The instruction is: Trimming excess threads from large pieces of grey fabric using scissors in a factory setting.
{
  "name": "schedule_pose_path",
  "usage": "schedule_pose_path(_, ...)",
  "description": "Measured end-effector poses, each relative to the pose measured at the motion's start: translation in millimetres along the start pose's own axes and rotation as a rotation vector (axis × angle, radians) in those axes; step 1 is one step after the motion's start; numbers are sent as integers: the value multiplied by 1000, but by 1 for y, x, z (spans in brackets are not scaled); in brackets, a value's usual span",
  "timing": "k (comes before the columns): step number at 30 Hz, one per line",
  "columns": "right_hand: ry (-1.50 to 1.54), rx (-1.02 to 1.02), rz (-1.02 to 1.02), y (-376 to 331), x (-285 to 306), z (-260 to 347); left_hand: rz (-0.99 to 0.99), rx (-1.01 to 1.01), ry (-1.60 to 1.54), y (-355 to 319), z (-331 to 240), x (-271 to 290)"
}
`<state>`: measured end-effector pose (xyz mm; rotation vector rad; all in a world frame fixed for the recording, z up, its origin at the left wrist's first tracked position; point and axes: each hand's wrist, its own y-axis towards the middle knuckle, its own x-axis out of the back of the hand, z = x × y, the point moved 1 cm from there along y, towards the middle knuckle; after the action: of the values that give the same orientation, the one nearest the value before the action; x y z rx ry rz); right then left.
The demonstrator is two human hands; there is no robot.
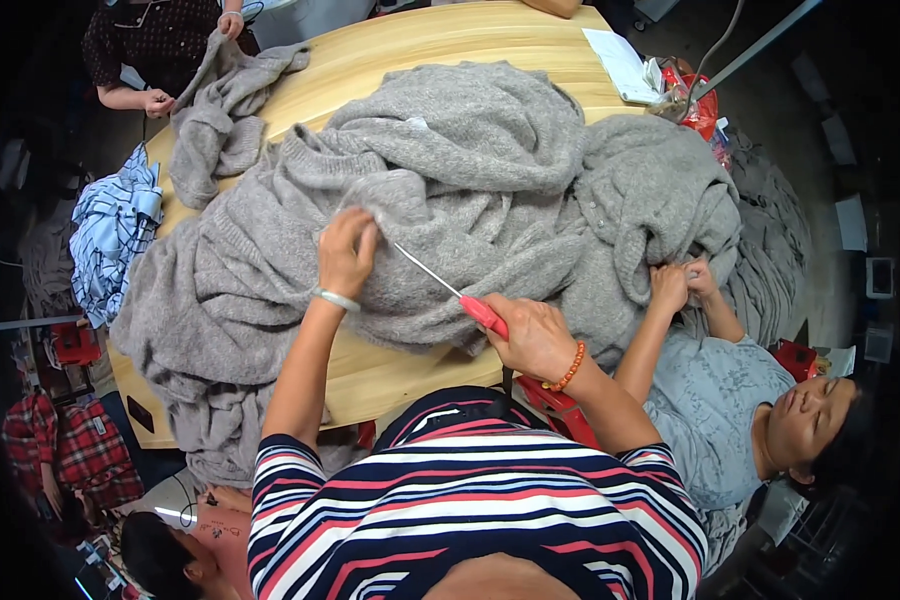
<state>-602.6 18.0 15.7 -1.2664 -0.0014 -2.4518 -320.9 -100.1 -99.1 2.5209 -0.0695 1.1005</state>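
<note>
Grey knitted sweaters (450,220) lie heaped in front of me. My right hand (535,338) is closed around the pink-red handle of a slim metal-shafted hand tool (485,314). Its shaft points up and left over the knit, and its tip ends just right of my left hand (348,252). The fingers of my left hand are curled against the grey sweater beside a folded ribbed part (395,190), pinching the knit. What lies under those fingertips is partly hidden.
A wooden table (450,35) carries the heap. Co-workers handle knitwear at the right (675,287) and far left (158,102). Blue striped cloth (117,235) lies at the left edge. White papers (620,65) and a red plastic bag (703,110) are at the far right.
</note>
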Motion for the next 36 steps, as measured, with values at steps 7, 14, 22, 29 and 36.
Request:
schedule_pose_path(7, -71, -142, 47, 11, 8, -3, -103, -116, 243, 60, -27, -30)
schedule_pose_path(14, -111, -184, 56, 7, 7, -22, -30, 126, -167, 27, 0, -66)
schedule_pose_path(22, -113, -254, 116, 16, 17, -21, -40, 139, -378, 17, -15, -58)
schedule_pose_path(29, -77, -183, 121, 14, 12, -18, -118, -72, 0, -4, -32, -49)
schedule_pose_path(36, -74, -65, 158, 8, 4, -1, -140, 21, 312, -40, -11, -17)
